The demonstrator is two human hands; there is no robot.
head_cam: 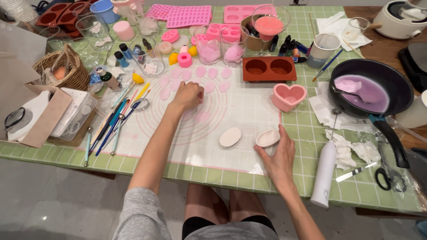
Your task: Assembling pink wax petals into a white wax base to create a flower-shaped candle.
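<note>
Head view, person seated at a green-checked worktop [311, 133] with a white silicone mat [249, 111] laid over its middle.

Right hand [278, 160]: at 5 o'clock on the mat, fingers curled around a small white oval mould [267, 138], thumb on its near left edge, the other fingers [284, 135] on the far right side. The mould sits on the mat, not lifted. Just beside it at 9 o'clock lies a white oval soap [230, 137], flat on the mat, apart from the hand.

Left hand [187, 96]: at about 11 o'clock from the mat's centre, knuckles up, fingers bent down onto the mat. Whether they pinch anything cannot be told; the fingertips are hidden under the hand. A row of pale pink petal pieces [209, 73] lies at the hand's 12 to 2 o'clock, the nearest almost touching it.

Surroundings: pink heart-shaped mould [289, 96] at 3 o'clock of the mat; brown two-cavity mould [269, 68] at 1 o'clock; black pan [400, 84] with lilac liquid further right; white hand frother [324, 173] at 4 o'clock; sculpting tools [111, 129] at 9 o'clock.
</note>
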